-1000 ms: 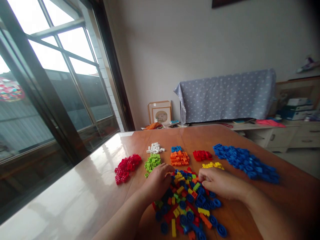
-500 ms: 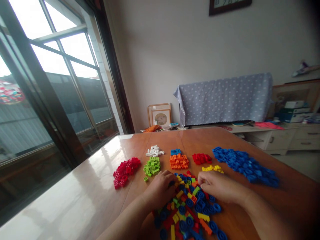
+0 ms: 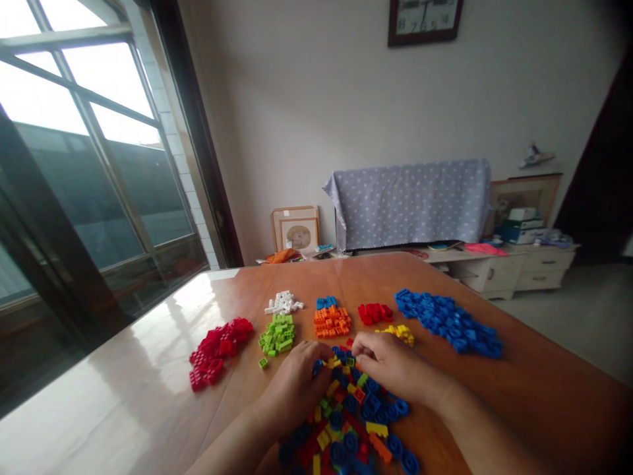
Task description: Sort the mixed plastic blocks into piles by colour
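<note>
A mixed pile of toy building bricks (image 3: 346, 422) in blue, yellow, red, orange and green lies in front of me. My left hand (image 3: 299, 376) rests at the pile's left far edge with fingers curled inward; blue and yellow bricks show by its fingertips. Across from it, my right hand (image 3: 383, 359) bends over the far right edge of the pile, thumb and fingers drawn together. Whatever either hand grips is hidden by the fingers. Just beyond the right hand sit yellow bricks (image 3: 401, 334), partly covered by it.
Sorted heaps lie farther out on the wooden table (image 3: 163, 396): dark pink bricks (image 3: 217, 353), lime green bricks (image 3: 277, 335), white bricks (image 3: 283, 303), orange bricks (image 3: 332, 322), red bricks (image 3: 374, 313) and a large blue heap (image 3: 448, 322). One lime brick (image 3: 263, 363) lies apart.
The view has turned to the right, so the table and heaps appear farther left. My right hand has come closer to the left over the pile's far end.
</note>
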Action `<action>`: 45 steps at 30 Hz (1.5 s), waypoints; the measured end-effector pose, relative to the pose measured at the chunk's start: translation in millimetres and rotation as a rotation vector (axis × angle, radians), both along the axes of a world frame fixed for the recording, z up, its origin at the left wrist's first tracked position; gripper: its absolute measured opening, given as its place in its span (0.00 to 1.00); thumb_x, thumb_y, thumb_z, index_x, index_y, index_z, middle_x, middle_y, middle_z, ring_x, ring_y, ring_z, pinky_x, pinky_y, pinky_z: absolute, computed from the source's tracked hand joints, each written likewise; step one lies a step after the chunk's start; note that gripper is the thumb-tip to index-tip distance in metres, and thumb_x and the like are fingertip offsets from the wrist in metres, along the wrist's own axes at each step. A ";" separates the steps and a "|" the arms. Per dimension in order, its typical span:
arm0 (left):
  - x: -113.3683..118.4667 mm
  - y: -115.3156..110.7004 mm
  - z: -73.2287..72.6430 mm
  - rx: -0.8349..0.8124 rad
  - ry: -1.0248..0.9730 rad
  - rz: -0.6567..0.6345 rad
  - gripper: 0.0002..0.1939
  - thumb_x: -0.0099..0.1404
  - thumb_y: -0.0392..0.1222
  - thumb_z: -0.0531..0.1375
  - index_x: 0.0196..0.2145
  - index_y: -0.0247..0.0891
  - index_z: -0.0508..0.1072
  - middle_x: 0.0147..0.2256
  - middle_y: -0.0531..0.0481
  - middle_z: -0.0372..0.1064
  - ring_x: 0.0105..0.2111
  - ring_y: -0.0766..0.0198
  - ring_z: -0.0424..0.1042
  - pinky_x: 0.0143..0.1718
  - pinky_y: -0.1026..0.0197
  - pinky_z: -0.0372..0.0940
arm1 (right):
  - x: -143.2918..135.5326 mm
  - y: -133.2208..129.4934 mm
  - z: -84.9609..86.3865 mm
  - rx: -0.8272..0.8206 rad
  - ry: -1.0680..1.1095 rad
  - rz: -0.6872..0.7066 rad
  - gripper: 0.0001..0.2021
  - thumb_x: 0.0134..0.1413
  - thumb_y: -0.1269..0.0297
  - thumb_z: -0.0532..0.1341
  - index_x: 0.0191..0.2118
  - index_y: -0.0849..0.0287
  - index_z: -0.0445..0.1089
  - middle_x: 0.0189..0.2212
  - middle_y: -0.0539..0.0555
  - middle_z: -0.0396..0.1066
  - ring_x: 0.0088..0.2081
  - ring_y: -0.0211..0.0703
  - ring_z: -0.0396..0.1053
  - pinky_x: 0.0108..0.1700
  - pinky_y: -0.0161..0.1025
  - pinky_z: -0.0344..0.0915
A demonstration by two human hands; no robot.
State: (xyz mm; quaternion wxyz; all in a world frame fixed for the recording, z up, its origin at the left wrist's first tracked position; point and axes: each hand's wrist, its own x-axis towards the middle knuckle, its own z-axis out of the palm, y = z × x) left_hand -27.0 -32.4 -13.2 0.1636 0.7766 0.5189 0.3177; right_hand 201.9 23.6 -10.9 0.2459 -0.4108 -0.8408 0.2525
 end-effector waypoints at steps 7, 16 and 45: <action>12.5 -6.8 3.4 0.001 -0.073 -0.058 0.10 0.60 0.33 0.58 0.40 0.42 0.74 0.41 0.49 0.74 0.43 0.59 0.72 0.47 0.59 0.65 | -17.5 -8.6 -3.4 -0.152 0.160 0.095 0.08 0.55 0.72 0.55 0.34 0.58 0.71 0.25 0.46 0.67 0.28 0.36 0.62 0.30 0.31 0.55; 14.8 -8.1 1.3 0.019 -0.021 -0.008 0.09 0.59 0.32 0.58 0.37 0.40 0.73 0.37 0.48 0.72 0.40 0.58 0.70 0.42 0.59 0.63 | -17.6 -9.4 -3.4 -0.352 0.248 0.134 0.11 0.62 0.58 0.59 0.38 0.60 0.74 0.29 0.48 0.70 0.31 0.38 0.64 0.32 0.32 0.58; 9.9 -8.4 7.5 0.046 0.085 -0.013 0.09 0.70 0.42 0.54 0.41 0.41 0.74 0.38 0.46 0.71 0.41 0.55 0.69 0.44 0.55 0.64 | 73.7 52.6 -26.8 -0.217 -0.113 -0.275 0.03 0.49 0.68 0.60 0.33 0.59 0.69 0.21 0.46 0.67 0.24 0.36 0.61 0.26 0.31 0.47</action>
